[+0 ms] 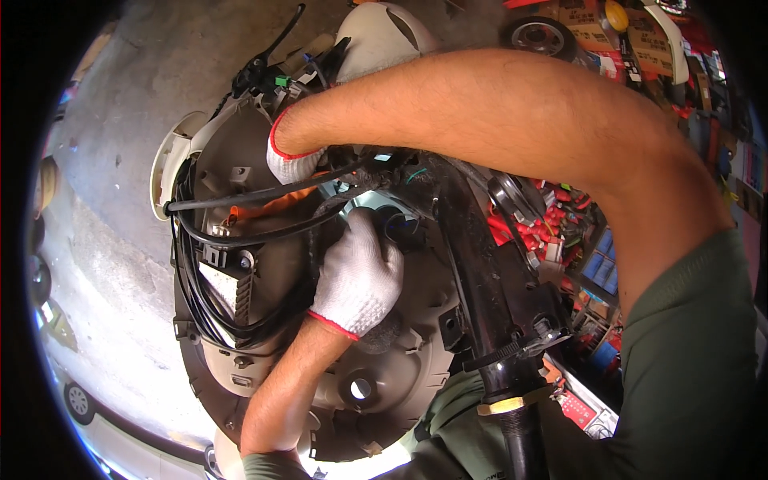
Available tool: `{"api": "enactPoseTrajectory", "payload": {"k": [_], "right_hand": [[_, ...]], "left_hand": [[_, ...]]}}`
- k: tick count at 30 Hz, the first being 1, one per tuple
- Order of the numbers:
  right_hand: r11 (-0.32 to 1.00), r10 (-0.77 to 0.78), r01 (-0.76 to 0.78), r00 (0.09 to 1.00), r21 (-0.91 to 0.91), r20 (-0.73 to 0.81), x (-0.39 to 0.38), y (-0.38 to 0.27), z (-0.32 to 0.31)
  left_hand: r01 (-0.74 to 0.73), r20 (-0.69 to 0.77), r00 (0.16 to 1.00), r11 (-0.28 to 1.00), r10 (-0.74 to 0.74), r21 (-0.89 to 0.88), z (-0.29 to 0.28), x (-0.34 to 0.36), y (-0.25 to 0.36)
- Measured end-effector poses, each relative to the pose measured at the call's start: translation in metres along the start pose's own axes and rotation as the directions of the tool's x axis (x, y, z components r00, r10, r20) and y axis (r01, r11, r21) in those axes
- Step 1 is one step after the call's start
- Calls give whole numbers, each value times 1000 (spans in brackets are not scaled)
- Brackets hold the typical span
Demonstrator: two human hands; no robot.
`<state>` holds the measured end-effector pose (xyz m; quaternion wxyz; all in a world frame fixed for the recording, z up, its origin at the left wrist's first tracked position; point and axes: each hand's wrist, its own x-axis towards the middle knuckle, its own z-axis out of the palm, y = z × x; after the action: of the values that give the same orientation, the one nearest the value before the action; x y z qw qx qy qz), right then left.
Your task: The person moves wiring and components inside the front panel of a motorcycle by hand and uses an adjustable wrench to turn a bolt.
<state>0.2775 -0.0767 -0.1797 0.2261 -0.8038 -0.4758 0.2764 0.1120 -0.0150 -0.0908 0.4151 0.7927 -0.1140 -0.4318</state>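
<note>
My left hand point(360, 276), in a white knit glove with a red cuff, reaches up into the open shell of a scooter's front body. Its fingers are curled beside a round black part point(400, 228); what they grip is hidden. My right arm crosses over the top from the right. Its gloved hand point(294, 166) is bent down behind the thick black cables point(264, 198), its fingers out of sight. An orange strip-like piece point(276, 208) lies just below that hand. The beige-grey plastic shell point(416, 320) surrounds both hands.
A black steering tube point(480, 296) with a brass-coloured ring nut point(512, 402) stands right of my left hand. A handlebar lever point(276, 40) sticks out at the far left. Red parts point(552, 228) and boxes are heaped at right. A white car point(128, 440) stands lower left.
</note>
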Motion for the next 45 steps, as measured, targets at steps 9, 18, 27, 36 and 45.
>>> {"api": "enactPoseTrajectory", "payload": {"k": [9,18,27,36,45], "right_hand": [[971,-7,-5,999,240,47,-3,2,-14],[977,-132,167,960,130,-246,-4,14,6],[977,-147,190,927,95,-345,-7,14,2],[981,-136,178,917,80,-375,-20,4,-3],[979,-146,189,908,74,-394,-1,8,0]], "left_hand": [[33,50,998,999,-32,-24,-4,0,3],[44,-40,998,999,-43,18,2,0,1],[51,-40,998,998,-49,43,2,1,1],[27,-20,999,998,-26,50,1,2,1],[31,13,999,999,-31,15,-2,2,1]]}}
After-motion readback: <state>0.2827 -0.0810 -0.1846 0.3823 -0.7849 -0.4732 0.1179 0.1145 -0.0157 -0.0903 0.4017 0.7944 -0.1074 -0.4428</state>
